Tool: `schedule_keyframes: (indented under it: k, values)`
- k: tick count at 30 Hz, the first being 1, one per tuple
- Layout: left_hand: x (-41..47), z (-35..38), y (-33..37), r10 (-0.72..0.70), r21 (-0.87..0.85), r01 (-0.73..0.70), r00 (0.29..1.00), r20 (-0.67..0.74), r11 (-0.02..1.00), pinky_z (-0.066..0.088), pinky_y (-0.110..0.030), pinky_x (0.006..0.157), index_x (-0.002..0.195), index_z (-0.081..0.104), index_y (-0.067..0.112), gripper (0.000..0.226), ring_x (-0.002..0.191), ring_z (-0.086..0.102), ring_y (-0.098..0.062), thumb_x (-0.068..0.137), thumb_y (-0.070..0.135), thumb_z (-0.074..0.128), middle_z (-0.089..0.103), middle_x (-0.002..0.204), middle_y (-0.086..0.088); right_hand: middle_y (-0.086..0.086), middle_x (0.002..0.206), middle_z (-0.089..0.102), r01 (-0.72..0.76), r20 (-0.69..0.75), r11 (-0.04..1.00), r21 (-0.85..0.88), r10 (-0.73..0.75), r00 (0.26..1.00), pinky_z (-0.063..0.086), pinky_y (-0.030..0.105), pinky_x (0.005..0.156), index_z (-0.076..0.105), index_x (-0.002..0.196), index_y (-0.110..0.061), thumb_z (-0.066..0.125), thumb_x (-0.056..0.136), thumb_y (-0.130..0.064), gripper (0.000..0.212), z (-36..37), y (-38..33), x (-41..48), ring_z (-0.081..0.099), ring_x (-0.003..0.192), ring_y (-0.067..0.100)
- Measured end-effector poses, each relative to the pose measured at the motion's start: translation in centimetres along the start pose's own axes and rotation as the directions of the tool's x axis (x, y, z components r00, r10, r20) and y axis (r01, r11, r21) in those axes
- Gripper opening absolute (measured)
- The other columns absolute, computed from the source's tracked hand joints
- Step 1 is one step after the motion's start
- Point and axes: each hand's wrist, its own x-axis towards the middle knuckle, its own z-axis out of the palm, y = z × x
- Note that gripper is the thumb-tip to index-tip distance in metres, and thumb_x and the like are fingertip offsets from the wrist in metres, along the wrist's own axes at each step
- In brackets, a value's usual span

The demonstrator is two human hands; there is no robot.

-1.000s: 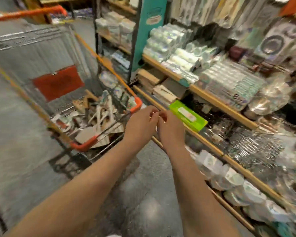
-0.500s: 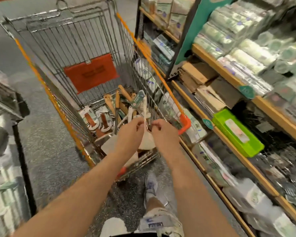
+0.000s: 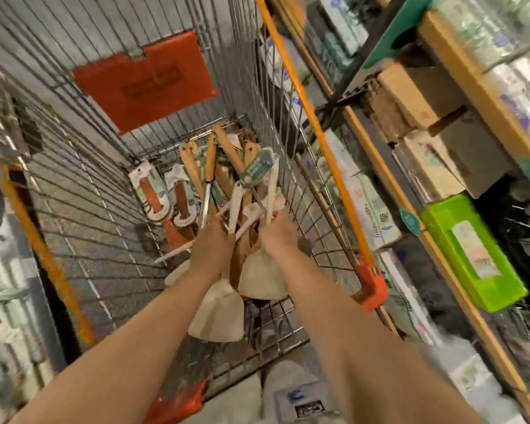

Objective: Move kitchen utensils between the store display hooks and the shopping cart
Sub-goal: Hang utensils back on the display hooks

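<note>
The wire shopping cart [image 3: 83, 191] with orange trim fills the view from above. On its floor lies a pile of utensils: wooden-handled tools [image 3: 210, 162], two carded peelers [image 3: 153, 194] and several white spatulas. Both my hands are down in the pile, side by side. My left hand [image 3: 211, 246] grips the white handle of a spatula whose pale blade [image 3: 218, 313] shows below my wrist. My right hand [image 3: 277, 234] grips the handle of a second white spatula [image 3: 262, 276], its handle sticking up past a green tag [image 3: 256, 168]. My fingertips are hidden among the handles.
An orange sign [image 3: 144, 78] hangs on the cart's far wall. Store shelves [image 3: 453, 280] run close along the cart's right side, holding cardboard boxes [image 3: 426, 96], packaged goods and a bright green box [image 3: 471, 255]. My leg [image 3: 300, 399] shows under the cart's near edge.
The view swung from the shelves down into the cart. Both hands moved from beside the cart's corner down into the utensil pile and took hold of white spatula handles.
</note>
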Motion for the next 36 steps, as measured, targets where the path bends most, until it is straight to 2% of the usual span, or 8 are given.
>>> schedule_keyframes:
  k: [3, 7, 12, 17, 21, 29, 34, 36]
  values:
    - [2.1, 1.7, -1.0, -0.068, 0.005, 0.068, 0.995, 0.066, 0.998, 0.038, -0.033, 0.067, 0.101, 0.051, 0.013, 0.012, 0.097, 0.059, -0.033, 0.093, 0.022, 0.053, 0.062, 0.106, -0.013, 0.013, 0.124, 0.056, -0.079, -0.048, 0.992, 0.096, 0.084, 0.995, 0.045, 0.039, 0.092, 0.047, 0.125, -0.009, 0.047, 0.094, -0.013, 0.032, 1.8, 0.2, 1.9, 0.055, 0.114, 0.033]
    - [4.1, 3.4, -2.0, -0.091, 0.092, 0.075, 0.980, 0.178, 0.993, 0.038, -0.031, 0.073, 0.118, 0.051, 0.006, 0.030, 0.104, 0.058, -0.032, 0.097, 0.027, 0.046, 0.060, 0.114, -0.014, 0.016, 0.130, 0.047, -0.098, -0.090, 0.994, 0.052, 0.103, 0.991, 0.042, 0.040, 0.098, 0.046, 0.128, -0.004, 0.050, 0.092, -0.011, 0.036, 2.9, 0.4, 3.9, 0.050, 0.118, 0.034]
    - [3.8, 3.4, -2.2, -0.062, 0.116, 0.042, 0.983, 0.174, 0.992, 0.038, -0.031, 0.073, 0.118, 0.052, 0.006, 0.031, 0.104, 0.058, -0.033, 0.098, 0.027, 0.042, 0.061, 0.113, -0.015, 0.018, 0.122, 0.055, -0.069, -0.108, 0.997, 0.025, 0.071, 0.992, 0.048, 0.038, 0.087, 0.055, 0.120, -0.003, 0.051, 0.094, -0.015, 0.029, 3.2, 1.2, 4.3, 0.058, 0.106, 0.034]
    - [2.7, 0.6, -2.4, -0.026, 0.140, 0.008, 0.992, 0.126, 0.990, 0.038, -0.030, 0.063, 0.097, 0.050, 0.023, 0.014, 0.075, 0.052, -0.023, 0.098, 0.029, 0.038, 0.056, 0.083, -0.001, 0.015, 0.115, 0.061, -0.133, -0.083, 0.986, 0.097, 0.141, 0.986, 0.047, 0.036, 0.083, 0.049, 0.119, -0.004, 0.048, 0.095, -0.011, 0.025, 1.8, 0.4, 2.4, 0.059, 0.106, 0.033]
    - [2.0, -1.4, -2.8, -0.038, 0.244, 0.013, 0.994, 0.100, 0.970, 0.042, -0.029, 0.057, 0.097, 0.056, 0.015, 0.016, 0.068, 0.055, -0.025, 0.094, 0.027, 0.046, 0.057, 0.076, -0.002, 0.017, 0.116, 0.060, -0.105, -0.076, 0.987, 0.124, 0.115, 0.990, 0.040, 0.031, 0.075, 0.049, 0.118, -0.005, 0.040, 0.096, -0.007, 0.024, 0.8, 0.1, 0.4, 0.057, 0.106, 0.032]
    - [1.0, -3.5, -1.7, 0.002, 0.400, -0.044, 0.995, 0.104, 0.916, 0.040, -0.030, 0.058, 0.110, 0.055, 0.009, 0.027, 0.073, 0.053, -0.023, 0.092, 0.027, 0.047, 0.054, 0.083, -0.004, 0.017, 0.117, 0.062, -0.057, -0.011, 0.991, 0.118, 0.059, 0.998, 0.044, 0.035, 0.080, 0.058, 0.120, -0.006, 0.045, 0.096, -0.015, 0.029, 0.3, -0.5, -1.2, 0.058, 0.107, 0.034]
    - [1.0, -2.9, -1.8, 0.018, 0.349, -0.056, 0.994, 0.112, 0.935, 0.039, -0.033, 0.066, 0.125, 0.049, 0.010, 0.033, 0.094, 0.060, -0.031, 0.094, 0.023, 0.046, 0.062, 0.105, -0.014, 0.009, 0.107, 0.064, -0.088, 0.048, 0.984, 0.154, 0.082, 0.995, 0.040, 0.028, 0.070, 0.060, 0.116, -0.010, 0.049, 0.094, -0.011, 0.025, 0.5, 0.6, -0.6, 0.054, 0.085, 0.019]
    - [1.2, -2.2, -2.3, 0.020, 0.317, -0.050, 0.995, 0.097, 0.947, 0.038, -0.033, 0.066, 0.125, 0.049, 0.010, 0.033, 0.099, 0.060, -0.032, 0.095, 0.022, 0.045, 0.063, 0.110, -0.014, 0.008, 0.109, 0.063, -0.100, 0.033, 0.978, 0.184, 0.096, 0.995, 0.041, 0.028, 0.072, 0.060, 0.115, -0.010, 0.051, 0.093, -0.009, 0.024, 0.8, 1.1, -0.4, 0.053, 0.085, 0.018]
